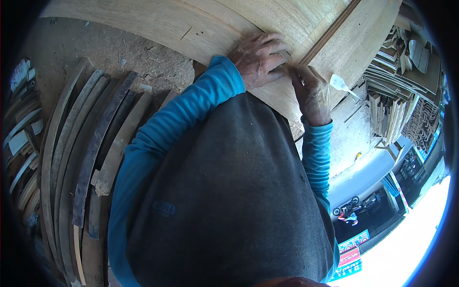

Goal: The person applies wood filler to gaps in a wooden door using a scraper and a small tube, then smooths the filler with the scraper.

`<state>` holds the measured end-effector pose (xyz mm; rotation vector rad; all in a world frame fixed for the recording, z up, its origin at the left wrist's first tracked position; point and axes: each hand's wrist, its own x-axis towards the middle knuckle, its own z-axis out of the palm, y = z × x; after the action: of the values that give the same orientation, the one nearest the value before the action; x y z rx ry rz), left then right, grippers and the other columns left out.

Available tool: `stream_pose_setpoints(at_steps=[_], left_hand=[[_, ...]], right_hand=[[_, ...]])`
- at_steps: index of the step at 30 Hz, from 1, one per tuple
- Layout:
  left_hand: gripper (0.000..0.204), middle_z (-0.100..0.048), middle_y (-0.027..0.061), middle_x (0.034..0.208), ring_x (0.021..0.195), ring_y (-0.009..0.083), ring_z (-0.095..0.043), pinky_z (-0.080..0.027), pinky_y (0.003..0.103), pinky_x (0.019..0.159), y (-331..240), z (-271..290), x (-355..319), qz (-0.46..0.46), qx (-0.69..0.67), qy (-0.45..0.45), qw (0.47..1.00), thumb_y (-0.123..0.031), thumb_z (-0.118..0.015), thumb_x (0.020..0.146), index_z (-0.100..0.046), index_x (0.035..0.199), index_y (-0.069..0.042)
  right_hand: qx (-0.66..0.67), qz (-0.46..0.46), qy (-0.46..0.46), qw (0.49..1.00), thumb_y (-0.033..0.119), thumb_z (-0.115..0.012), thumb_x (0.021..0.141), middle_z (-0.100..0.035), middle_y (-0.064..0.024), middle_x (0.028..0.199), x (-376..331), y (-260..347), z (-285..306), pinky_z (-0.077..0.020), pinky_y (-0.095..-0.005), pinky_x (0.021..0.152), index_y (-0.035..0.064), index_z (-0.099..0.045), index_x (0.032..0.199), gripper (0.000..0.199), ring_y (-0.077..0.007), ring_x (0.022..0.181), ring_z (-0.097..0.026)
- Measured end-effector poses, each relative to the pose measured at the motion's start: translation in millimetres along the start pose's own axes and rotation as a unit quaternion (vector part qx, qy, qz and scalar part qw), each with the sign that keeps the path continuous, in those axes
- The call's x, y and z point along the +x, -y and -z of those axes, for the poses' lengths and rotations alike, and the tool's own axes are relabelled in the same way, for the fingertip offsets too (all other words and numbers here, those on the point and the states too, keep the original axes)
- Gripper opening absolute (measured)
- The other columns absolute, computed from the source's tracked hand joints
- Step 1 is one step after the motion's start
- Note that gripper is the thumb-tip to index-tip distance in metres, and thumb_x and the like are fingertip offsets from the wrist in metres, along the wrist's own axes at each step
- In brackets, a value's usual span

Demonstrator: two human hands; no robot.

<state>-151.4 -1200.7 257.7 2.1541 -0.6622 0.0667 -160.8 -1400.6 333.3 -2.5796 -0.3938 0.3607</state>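
My left hand (262, 60) rests on a pale wooden panel (210, 29), its bent fingers spread and pointing right. Close beside it, my right hand (312, 93) is closed in a pinch, fingertips near those of the left. What the pinch holds, if anything, is hidden by the fingers. A narrow dark brown wooden strip (330, 32) runs across the panel from the far edge, and its near end comes down to my right fingertips. Just right of that hand lies a white flat object with a thin stem (338, 82), too small to name.
Long curved wooden pieces (88, 143) are stacked at my left, with more offcuts (19, 138) beyond. Sawdust and chips cover the ground (143, 60). Cut wooden pieces (387, 115) stand piled at the right. A motorcycle (351, 204) is farther off, near bright daylight.
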Motion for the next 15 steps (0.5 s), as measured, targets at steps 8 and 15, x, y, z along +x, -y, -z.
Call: stream_pose_setpoints(at_steps=[8,15], left_hand=[[0.027,-0.065,0.0061,0.126,0.129,0.0287,-0.055,-0.048,0.043,0.107,2,-3,0,0.005,-0.026,-0.045,0.999,-0.017,-0.081,0.08,-0.073,0.104,-0.009],[0.02,-0.069,0.0083,0.111,0.113,0.0301,-0.064,-0.055,0.041,0.094,-5,21,0,-0.064,-0.136,-0.136,0.979,-0.006,-0.077,0.082,-0.071,0.101,-0.006]], right_hand=[[0.048,-0.033,-0.012,0.998,0.006,-0.071,0.093,-0.072,-0.0128,0.093,-6,-8,3,-0.055,-0.0327,0.073,-0.0007,-0.072,0.106,0.015,-0.0202,0.08,-0.071],[0.201,-0.075,-0.048,0.976,0.008,-0.071,0.096,-0.073,-0.0059,0.089,-11,-4,-8,-0.0544,-0.0258,0.073,-0.0015,-0.073,0.109,0.016,-0.0097,0.08,-0.067]])
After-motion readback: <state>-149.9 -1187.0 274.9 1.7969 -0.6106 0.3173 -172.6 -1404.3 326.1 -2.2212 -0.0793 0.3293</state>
